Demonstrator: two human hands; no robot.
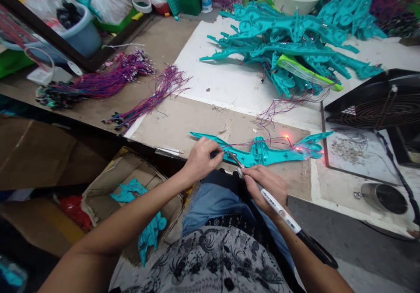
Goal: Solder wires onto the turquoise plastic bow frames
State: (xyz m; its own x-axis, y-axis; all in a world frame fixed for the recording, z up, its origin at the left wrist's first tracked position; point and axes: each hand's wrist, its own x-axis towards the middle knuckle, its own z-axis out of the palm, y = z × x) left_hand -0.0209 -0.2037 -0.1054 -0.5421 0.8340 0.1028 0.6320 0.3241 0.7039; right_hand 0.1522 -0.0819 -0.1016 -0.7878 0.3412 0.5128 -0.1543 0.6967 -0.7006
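A long turquoise plastic part (274, 156) lies along the table's front edge. Red and purple wires (244, 143) run over it, and red lights glow at its right end. My right hand (266, 185) is wrapped round a white soldering iron (278, 210), whose tip points at the part left of its middle. Beside that tip, my left hand (205, 158) pinches at the part's left portion; what is between its fingertips is too small to make out.
Turquoise parts (288, 34) are piled at the back, with a green-rimmed tray (308, 75) among them. Wire bundles (105, 76) lie at left. A black fan (377, 102) and a round tin (383, 198) stand at right. Below left, a cardboard box (98, 192) holds turquoise pieces.
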